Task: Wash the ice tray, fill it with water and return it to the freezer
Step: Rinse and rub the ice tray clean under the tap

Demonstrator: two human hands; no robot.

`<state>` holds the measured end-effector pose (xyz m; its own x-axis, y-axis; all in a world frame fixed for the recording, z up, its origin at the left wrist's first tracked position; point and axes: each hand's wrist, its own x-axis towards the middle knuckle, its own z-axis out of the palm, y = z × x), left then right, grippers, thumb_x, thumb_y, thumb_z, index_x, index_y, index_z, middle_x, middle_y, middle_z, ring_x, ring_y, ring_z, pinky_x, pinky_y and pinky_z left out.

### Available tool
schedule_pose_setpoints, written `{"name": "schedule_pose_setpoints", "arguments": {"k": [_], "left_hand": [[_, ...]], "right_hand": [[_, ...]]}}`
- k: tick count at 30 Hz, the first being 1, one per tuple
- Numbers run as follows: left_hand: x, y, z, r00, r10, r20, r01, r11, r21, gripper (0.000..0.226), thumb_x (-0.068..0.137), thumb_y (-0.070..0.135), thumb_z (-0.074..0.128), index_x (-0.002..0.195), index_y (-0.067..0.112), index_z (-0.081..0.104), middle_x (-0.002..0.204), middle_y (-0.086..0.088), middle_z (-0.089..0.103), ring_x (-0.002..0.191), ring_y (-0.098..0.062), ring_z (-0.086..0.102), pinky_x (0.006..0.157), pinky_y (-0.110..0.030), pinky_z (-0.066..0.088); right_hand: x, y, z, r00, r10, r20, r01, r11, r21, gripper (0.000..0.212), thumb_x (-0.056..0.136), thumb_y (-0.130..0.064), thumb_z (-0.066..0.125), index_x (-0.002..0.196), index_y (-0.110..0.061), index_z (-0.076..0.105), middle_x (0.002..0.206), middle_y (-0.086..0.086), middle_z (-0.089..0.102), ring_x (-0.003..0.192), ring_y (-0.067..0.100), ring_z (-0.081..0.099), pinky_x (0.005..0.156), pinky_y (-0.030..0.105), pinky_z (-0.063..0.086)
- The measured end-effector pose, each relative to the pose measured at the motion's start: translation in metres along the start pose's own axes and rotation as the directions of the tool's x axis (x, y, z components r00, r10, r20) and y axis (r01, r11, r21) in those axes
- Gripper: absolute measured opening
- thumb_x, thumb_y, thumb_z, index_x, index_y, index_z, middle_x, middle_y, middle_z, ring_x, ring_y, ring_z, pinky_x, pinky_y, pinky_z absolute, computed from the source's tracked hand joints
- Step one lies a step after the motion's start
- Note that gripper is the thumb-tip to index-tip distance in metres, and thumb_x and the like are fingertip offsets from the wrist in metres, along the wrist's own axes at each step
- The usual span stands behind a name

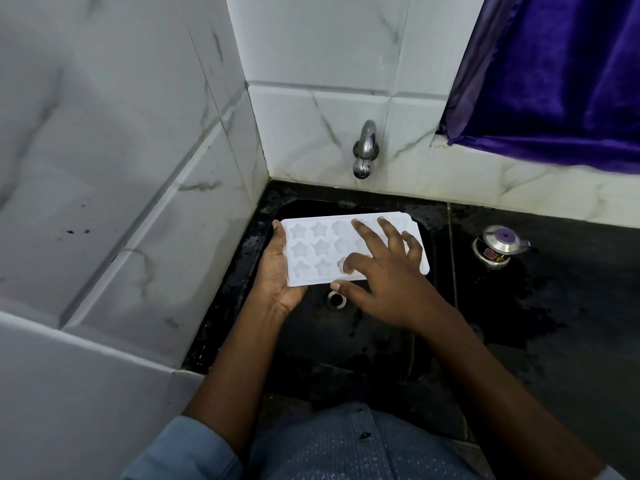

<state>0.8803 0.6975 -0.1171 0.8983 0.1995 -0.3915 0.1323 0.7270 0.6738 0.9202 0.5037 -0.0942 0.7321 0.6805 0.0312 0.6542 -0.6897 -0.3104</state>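
- Ice tray [318, 251]: white, moulded with star-shaped cavities that face up. It is held roughly level above the sink [346, 351], lifted clear of the basin floor. This position is judged to be chosen so that any run-off drops into the basin and not onto the bench [554, 341].
- Left hand [277, 275]: closed around the tray's end at the left side of the sink, with the palm and fingers underneath and the thumb over the rim. The tray's weight is carried here, which leaves the upper face free.
- Right hand [388, 271]: held open over the sink's middle, with the fingers spread and laid on the tray's upper face and the thumb at its near edge. Nothing is gripped. The spread fingers suggest that the cavities are being rubbed or wiped.
- Sink: black and wet-looking, with its drain [336, 299] seen just under the tray's near edge.
- Tap [364, 150]: chrome, mounted on the tiled wall [138, 168] behind the sink. No stream of water can be made out.
- Small steel pot [498, 245]: has a purple-knobbed lid and stands on the bench to the right of the sink, well apart from the tray.
- Purple curtain [554, 81]: hangs above and to the right of the sink.
- Stage, as judged: the washing step is in hand. Filling and the return to the freezer are not yet done, and no freezer is in view.
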Motion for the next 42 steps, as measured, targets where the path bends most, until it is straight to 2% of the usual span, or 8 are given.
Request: {"name": "schedule_pose_setpoints", "arguments": {"k": [12, 15, 17, 22, 28, 36, 39, 42], "left_hand": [[0.005, -0.001, 0.001, 1.0, 0.01, 0.009, -0.009, 1.0, -0.026, 0.076, 0.106, 0.067, 0.03, 0.134, 0.006, 0.064, 0.125, -0.02, 0.075, 0.108, -0.036, 0.076, 0.076, -0.048, 0.065], [0.01, -0.005, 0.0, 1.0, 0.018, 0.015, -0.018, 1.0, -0.013, 0.081, 0.105, 0.07, 0.031, 0.144, 0.004, 0.058, 0.135, -0.022, 0.069, 0.118, -0.038, 0.071, 0.087, -0.052, 0.063], [0.014, -0.006, -0.001, 0.999, 0.009, 0.038, -0.008, 1.0, -0.024, 0.082, 0.105, 0.071, 0.032, 0.146, 0.004, 0.057, 0.14, -0.023, 0.066, 0.124, -0.039, 0.068, 0.092, -0.053, 0.061], [0.016, -0.008, 0.003, 0.999, -0.038, 0.013, 0.039, 0.998, -0.041, 0.081, 0.102, 0.073, 0.036, 0.142, 0.007, 0.061, 0.138, -0.022, 0.068, 0.123, -0.039, 0.069, 0.094, -0.052, 0.059], [0.016, -0.008, 0.005, 0.999, -0.037, -0.008, 0.037, 0.999, -0.039, 0.08, 0.102, 0.073, 0.036, 0.134, 0.006, 0.066, 0.134, -0.023, 0.069, 0.116, -0.038, 0.072, 0.089, -0.05, 0.063], [0.015, -0.007, 0.005, 0.999, -0.032, -0.002, 0.032, 0.998, -0.056, 0.078, 0.104, 0.07, 0.034, 0.137, 0.006, 0.064, 0.133, -0.022, 0.071, 0.113, -0.037, 0.074, 0.081, -0.048, 0.065], [0.016, -0.007, 0.003, 1.0, -0.021, -0.008, 0.02, 0.998, -0.055, 0.077, 0.105, 0.069, 0.034, 0.137, 0.005, 0.063, 0.132, -0.022, 0.071, 0.112, -0.037, 0.074, 0.081, -0.049, 0.065], [0.018, -0.008, 0.0, 1.0, -0.024, 0.006, 0.024, 0.998, -0.05, 0.079, 0.106, 0.069, 0.033, 0.143, 0.005, 0.059, 0.138, -0.023, 0.067, 0.119, -0.038, 0.071, 0.088, -0.051, 0.063]], "right_hand": [[0.001, 0.004, 0.002, 1.0, -0.005, 0.005, 0.006, 0.999, -0.034, 0.069, 0.085, -0.08, 0.027, 0.125, -0.04, 0.066, 0.175, -0.001, 0.011, 0.16, 0.032, -0.008, 0.123, 0.059, -0.007], [0.003, 0.002, 0.001, 0.997, -0.025, -0.079, 0.025, 1.0, -0.01, 0.057, 0.089, -0.075, 0.036, 0.114, -0.033, 0.066, 0.174, 0.001, 0.016, 0.16, 0.034, -0.003, 0.122, 0.061, -0.001], [0.005, -0.002, 0.001, 0.993, -0.055, -0.108, 0.054, 0.998, -0.009, 0.054, 0.091, -0.073, 0.039, 0.117, -0.033, 0.063, 0.174, 0.002, 0.015, 0.16, 0.036, -0.001, 0.121, 0.063, 0.001], [0.01, -0.013, 0.005, 0.996, -0.069, 0.048, 0.072, 0.994, -0.084, 0.071, 0.083, -0.081, 0.024, 0.13, -0.042, 0.059, 0.175, 0.0, 0.001, 0.159, 0.034, -0.012, 0.122, 0.064, -0.004], [0.013, -0.013, 0.003, 0.997, -0.077, 0.002, 0.077, 0.996, -0.052, 0.067, 0.084, -0.079, 0.026, 0.121, -0.039, 0.065, 0.175, 0.0, 0.005, 0.16, 0.035, -0.008, 0.122, 0.062, -0.002], [0.016, -0.015, 0.002, 0.997, -0.06, 0.04, 0.063, 0.996, -0.059, 0.074, 0.082, -0.08, 0.021, 0.129, -0.042, 0.064, 0.175, -0.002, 0.0, 0.159, 0.034, -0.013, 0.122, 0.062, -0.007], [0.016, -0.014, 0.003, 0.995, -0.065, 0.074, 0.07, 0.995, -0.066, 0.064, 0.089, -0.078, 0.033, 0.134, -0.042, 0.062, 0.175, -0.001, -0.002, 0.159, 0.033, -0.014, 0.122, 0.063, -0.006], [0.016, -0.012, 0.004, 0.996, -0.075, 0.05, 0.076, 0.997, -0.023, 0.054, 0.092, -0.074, 0.041, 0.13, -0.042, 0.064, 0.175, -0.001, 0.0, 0.159, 0.033, -0.014, 0.123, 0.063, -0.006]]}}
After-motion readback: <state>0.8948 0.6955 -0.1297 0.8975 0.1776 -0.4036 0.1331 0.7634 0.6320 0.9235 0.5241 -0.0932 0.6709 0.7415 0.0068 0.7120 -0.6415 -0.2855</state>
